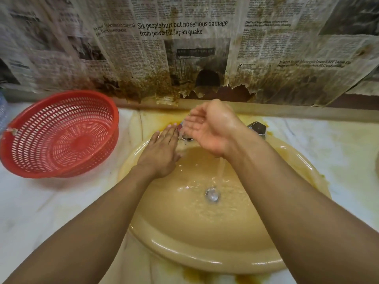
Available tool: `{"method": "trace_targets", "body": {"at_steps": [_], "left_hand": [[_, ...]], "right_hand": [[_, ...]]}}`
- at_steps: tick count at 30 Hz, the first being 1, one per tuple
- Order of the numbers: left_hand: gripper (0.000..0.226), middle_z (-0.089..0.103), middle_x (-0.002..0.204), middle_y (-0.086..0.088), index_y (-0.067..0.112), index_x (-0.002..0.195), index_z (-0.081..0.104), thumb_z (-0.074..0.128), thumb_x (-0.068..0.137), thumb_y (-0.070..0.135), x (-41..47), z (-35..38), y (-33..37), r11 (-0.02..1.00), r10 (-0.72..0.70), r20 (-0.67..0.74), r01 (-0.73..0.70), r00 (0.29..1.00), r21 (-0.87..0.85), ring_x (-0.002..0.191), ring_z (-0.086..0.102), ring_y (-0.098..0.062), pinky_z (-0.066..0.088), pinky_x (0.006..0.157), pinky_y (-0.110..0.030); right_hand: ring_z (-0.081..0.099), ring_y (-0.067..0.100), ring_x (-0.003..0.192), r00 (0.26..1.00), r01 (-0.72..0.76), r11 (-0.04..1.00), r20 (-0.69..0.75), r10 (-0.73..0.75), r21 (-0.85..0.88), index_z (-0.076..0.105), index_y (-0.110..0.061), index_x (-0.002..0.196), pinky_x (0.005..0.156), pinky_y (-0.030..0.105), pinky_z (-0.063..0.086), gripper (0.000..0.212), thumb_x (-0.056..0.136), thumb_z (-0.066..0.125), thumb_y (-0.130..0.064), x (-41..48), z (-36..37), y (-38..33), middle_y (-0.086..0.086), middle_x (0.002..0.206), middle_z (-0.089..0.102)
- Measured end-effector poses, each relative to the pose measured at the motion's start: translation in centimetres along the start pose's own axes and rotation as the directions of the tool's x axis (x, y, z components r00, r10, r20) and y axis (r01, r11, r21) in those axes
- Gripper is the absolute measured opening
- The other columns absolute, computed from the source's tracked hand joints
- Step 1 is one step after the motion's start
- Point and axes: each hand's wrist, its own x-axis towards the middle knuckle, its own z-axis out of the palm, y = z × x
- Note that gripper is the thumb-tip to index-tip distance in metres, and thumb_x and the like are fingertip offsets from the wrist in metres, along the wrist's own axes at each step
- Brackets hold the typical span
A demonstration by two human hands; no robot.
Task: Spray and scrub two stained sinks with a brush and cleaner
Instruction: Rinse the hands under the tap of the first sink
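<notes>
A beige oval sink [205, 261] fills the middle of the view, wet inside, with a metal drain [212, 194] at its bottom. Water runs from the tap in a thin stream [220, 169] into the bowl. My left hand [162, 152] lies flat, palm down, on the sink's back rim beside the tap base [187, 138]. My right hand [207, 128] is cupped, palm up and wet, above the tap and hides most of it. Neither hand holds anything. No brush or cleaner bottle is in view.
A red perforated plastic basket [59, 134] sits tilted on the pale marble counter [51, 201] left of the sink. A chrome tap handle [257, 128] stands at the back right. Stained, torn newspaper [184, 48] covers the wall behind. Brown stains mark the counter around the sink.
</notes>
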Motion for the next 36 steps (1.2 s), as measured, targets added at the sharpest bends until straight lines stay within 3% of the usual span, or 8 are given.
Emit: {"method": "trace_targets", "body": {"at_steps": [3, 8, 13, 18, 22, 25, 29, 36], "left_hand": [[0.071, -0.015, 0.171, -0.001, 0.015, 0.164, -0.008, 0.032, 0.110, 0.037, -0.6, 0.3, -0.1, 0.998, -0.003, -0.023, 0.002, 1.000, -0.058, 0.158, -0.014, -0.015, -0.005, 0.128, -0.040], [0.085, -0.017, 0.171, 0.003, 0.018, 0.164, -0.009, 0.040, 0.097, 0.006, -4.9, 1.5, -1.9, 0.999, -0.033, -0.075, 0.030, 0.997, -0.041, 0.157, -0.015, -0.011, -0.007, 0.128, -0.033], [0.078, -0.013, 0.172, 0.001, 0.015, 0.165, -0.004, 0.043, 0.106, 0.038, -4.6, 1.5, -1.9, 0.998, -0.056, -0.087, 0.054, 0.995, -0.029, 0.158, -0.012, -0.014, -0.003, 0.129, -0.036], [0.099, 0.003, 0.173, -0.001, 0.016, 0.165, 0.000, 0.050, 0.095, 0.067, -1.0, 0.6, -2.2, 0.996, -0.094, -0.065, 0.093, 0.993, -0.016, 0.158, 0.004, -0.020, 0.012, 0.127, -0.046], [0.111, 0.014, 0.170, -0.006, 0.012, 0.163, 0.006, 0.058, 0.087, 0.072, 0.8, -0.2, -2.0, 0.998, -0.069, -0.038, 0.069, 0.997, 0.002, 0.155, 0.016, -0.024, 0.021, 0.124, -0.045], [0.101, 0.011, 0.171, -0.006, 0.014, 0.164, 0.004, 0.057, 0.091, 0.060, 0.4, -0.4, -2.2, 0.999, -0.053, -0.038, 0.053, 0.998, -0.004, 0.156, 0.014, -0.023, 0.018, 0.123, -0.043], [0.103, 0.003, 0.172, -0.007, 0.017, 0.164, -0.002, 0.051, 0.093, 0.069, -1.3, 0.2, -2.6, 0.989, -0.141, -0.031, 0.140, 0.990, -0.044, 0.158, 0.008, -0.025, 0.015, 0.125, -0.044], [0.092, 0.006, 0.170, -0.019, 0.004, 0.163, 0.001, 0.056, 0.101, 0.044, -8.9, 1.6, -3.2, 0.932, -0.349, -0.075, 0.338, 0.934, -0.133, 0.157, 0.010, -0.034, 0.017, 0.125, -0.044]], "right_hand": [[0.058, 0.045, 0.128, 0.998, 0.037, 0.998, -0.048, -0.035, 0.042, 0.053, 0.017, 0.128, 0.107, 0.044, 0.050, 0.035, 0.104, 0.042, -0.006, 0.1, -1.8, 0.6, 0.035, 0.133, 0.058], [0.068, 0.022, 0.065, 0.890, 0.139, 0.990, -0.442, -0.112, 0.031, 0.066, 0.000, 0.094, 0.060, 0.029, 0.056, 0.030, 0.103, 0.040, -0.013, -2.2, -8.7, 5.3, 0.013, 0.080, 0.068], [0.069, 0.038, 0.102, 0.923, -0.089, 0.884, -0.295, 0.247, 0.460, 0.056, 0.009, 0.117, 0.090, 0.043, 0.057, 0.038, 0.109, 0.039, -0.024, 0.5, -11.6, 8.3, 0.027, 0.115, 0.067], [0.076, 0.036, 0.074, 0.956, -0.028, 0.734, -0.197, 0.218, 0.678, 0.053, 0.003, 0.136, 0.060, 0.040, 0.063, 0.035, 0.106, 0.049, -0.016, 3.8, -10.4, 8.2, 0.025, 0.106, 0.071], [0.059, 0.046, 0.124, 0.980, -0.152, 0.698, 0.012, 0.201, 0.700, 0.056, 0.016, 0.126, 0.108, 0.050, 0.048, 0.043, 0.109, 0.041, -0.021, 4.7, -6.7, 10.0, 0.036, 0.119, 0.065], [0.052, 0.041, 0.135, 0.977, -0.206, 0.664, 0.118, 0.175, 0.719, 0.057, 0.011, 0.128, 0.120, 0.051, 0.034, 0.046, 0.111, 0.033, -0.024, 5.1, -5.3, 11.8, 0.030, 0.135, 0.061], [0.060, 0.040, 0.125, 0.978, -0.144, 0.709, -0.010, 0.208, 0.690, 0.057, 0.009, 0.130, 0.115, 0.048, 0.042, 0.046, 0.110, 0.035, -0.026, 4.6, -8.4, 12.9, 0.029, 0.126, 0.066], [0.068, 0.034, 0.106, 0.941, -0.003, 0.749, -0.252, 0.227, 0.663, 0.060, 0.003, 0.106, 0.089, 0.040, 0.057, 0.030, 0.109, 0.039, -0.018, 4.7, -12.5, 11.1, 0.022, 0.125, 0.064]]}}
